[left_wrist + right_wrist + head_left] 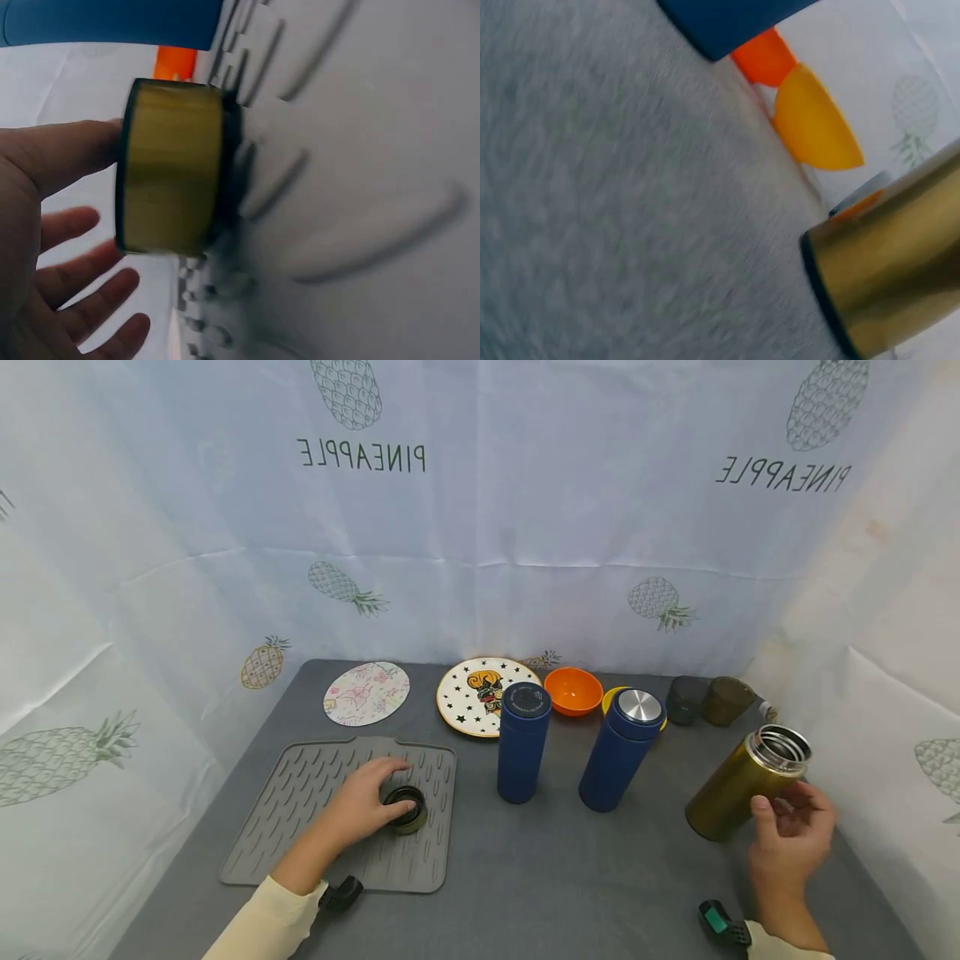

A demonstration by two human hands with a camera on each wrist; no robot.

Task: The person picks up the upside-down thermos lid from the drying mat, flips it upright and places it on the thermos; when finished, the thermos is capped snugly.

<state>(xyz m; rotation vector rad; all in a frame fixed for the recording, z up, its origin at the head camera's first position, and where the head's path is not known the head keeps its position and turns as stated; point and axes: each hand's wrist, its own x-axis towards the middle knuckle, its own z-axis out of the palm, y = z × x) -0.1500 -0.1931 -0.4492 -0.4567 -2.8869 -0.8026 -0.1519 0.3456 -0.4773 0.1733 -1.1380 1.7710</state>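
Note:
In the head view my left hand (360, 806) is beside a small olive-gold lid (408, 818), its black side up on the grey drying mat (255, 835). The left wrist view shows the thumb touching the lid (172, 169) while the other fingers spread loosely. On the right stands an olive-gold flask (731, 793), open at its steel mouth. My right hand (791, 843) is next to it, thumb overlapping its near side and fingers loosely bent; whether they touch the flask is unclear. The right wrist view shows the flask (900, 262) but not the hand.
Two blue flasks (522, 752) (618, 756) stand mid-table, capped. Behind them lie a starred plate (457, 697), an orange bowl (572, 691) and a yellow bowl (814, 124). A floral oval mat (367, 693) lies back left; two dark cups (684, 700) (726, 702) stand back right.

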